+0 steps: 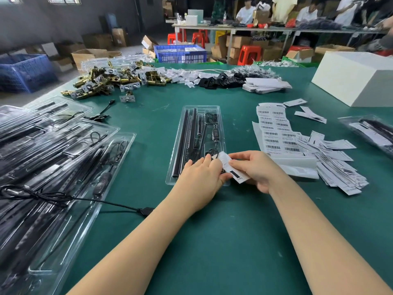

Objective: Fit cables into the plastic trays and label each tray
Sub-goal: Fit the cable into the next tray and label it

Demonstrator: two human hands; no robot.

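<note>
Both hands meet over the near end of the clear tray (pixel 198 116) in the middle of the green table (pixel 212 241). The left hand (pixel 201 177) lies on the tray's near end, fingers on a white card (pixel 232 170). The right hand (pixel 258 169) pinches the same card from the right. Inside the tray, black rods (pixel 187 139) run lengthwise on its left side, with a small remote (pixel 216 133) and cable (pixel 211 117) on its right. Barcode label sheets (pixel 276 133) lie just right of the tray, loose cards (pixel 338 165) heaped beyond them. Filled trays (pixel 53 158) stack along the table's left edge. Brass hardware (pixel 106 81) piles at the far left, a white box (pixel 357 77) at the far right corner.
</note>
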